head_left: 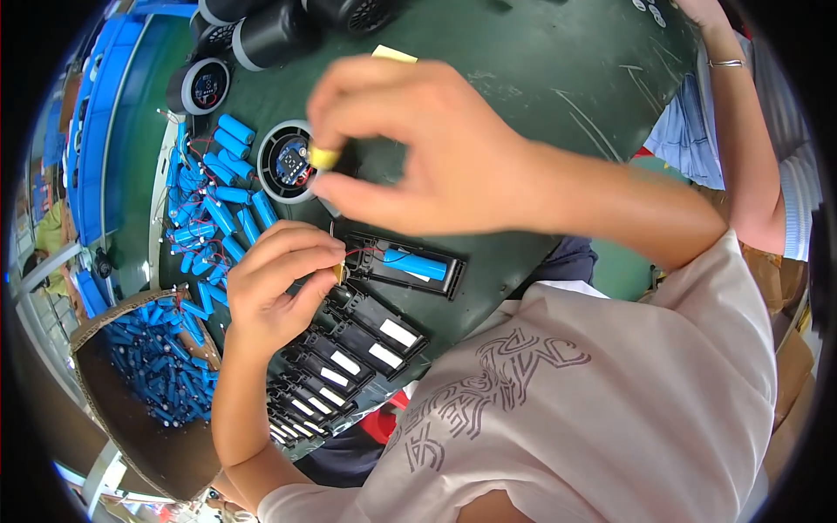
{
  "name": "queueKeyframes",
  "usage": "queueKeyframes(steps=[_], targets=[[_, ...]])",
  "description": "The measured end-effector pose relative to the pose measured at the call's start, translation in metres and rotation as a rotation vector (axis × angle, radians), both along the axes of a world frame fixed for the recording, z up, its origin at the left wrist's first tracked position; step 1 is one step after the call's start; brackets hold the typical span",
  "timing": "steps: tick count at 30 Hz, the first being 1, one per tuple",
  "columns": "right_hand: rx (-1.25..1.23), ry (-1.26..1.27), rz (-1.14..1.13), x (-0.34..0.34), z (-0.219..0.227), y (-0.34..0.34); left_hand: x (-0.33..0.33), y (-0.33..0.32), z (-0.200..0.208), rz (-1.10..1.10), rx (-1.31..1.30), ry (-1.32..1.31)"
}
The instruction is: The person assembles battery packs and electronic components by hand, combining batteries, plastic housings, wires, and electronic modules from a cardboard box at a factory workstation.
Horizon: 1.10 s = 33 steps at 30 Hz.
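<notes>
My left hand (283, 283) is closed in a pinch on a small yellowish part (340, 272), mostly hidden by the fingers. A thin red wire runs from beside these fingertips to a blue cylindrical battery (414, 263) lying in an open black housing (452, 277). Higher up, my right hand (436, 144) is curled, its fingertips at a small yellow piece (323, 158) blurred by motion. Just behind that piece sits a round grey-rimmed unit (272, 187) with a circuit board inside, partly covered by the fingers.
Loose wired blue batteries (218, 209) lie at left, above a cardboard box (131, 436) holding many more. Black housings (366, 336) with white pads line the near edge. Black cylindrical units (275, 39) stand at the back. Another person's arm (741, 113) reaches in at right.
</notes>
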State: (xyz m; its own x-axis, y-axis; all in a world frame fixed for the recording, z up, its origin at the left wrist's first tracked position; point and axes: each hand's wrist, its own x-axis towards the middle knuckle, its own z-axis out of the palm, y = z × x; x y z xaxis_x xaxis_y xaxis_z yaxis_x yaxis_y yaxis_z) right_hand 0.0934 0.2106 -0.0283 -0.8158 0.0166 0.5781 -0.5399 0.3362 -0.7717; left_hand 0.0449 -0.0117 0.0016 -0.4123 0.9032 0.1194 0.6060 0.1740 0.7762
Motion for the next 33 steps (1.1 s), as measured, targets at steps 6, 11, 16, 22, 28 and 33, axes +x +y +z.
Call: queueKeyframes(steps=[6, 11, 16, 22, 28, 33], targets=[[0.002, 0.081, -0.039, -0.048, -0.015, 0.006, 0.003, 0.003, 0.001, -0.01, -0.011, 0.023], [-0.039, 0.055, -0.065, -0.047, -0.027, 0.014, 0.003, 0.0, 0.0, -0.011, 0.0, 0.049], [-0.018, -0.012, -0.032, -0.044, -0.026, 0.013, 0.0, 0.002, 0.003, -0.065, -0.015, 0.079], [-0.024, -0.077, -0.022, -0.044, -0.024, 0.014, 0.0, 0.005, 0.006, -0.093, -0.013, 0.115], [-0.023, -0.103, -0.008, -0.043, -0.022, 0.015, -0.001, 0.003, 0.007, -0.091, -0.008, 0.137], [-0.04, -0.115, -0.01, -0.042, -0.023, 0.015, -0.003, 0.004, 0.01, -0.094, -0.011, 0.146]])
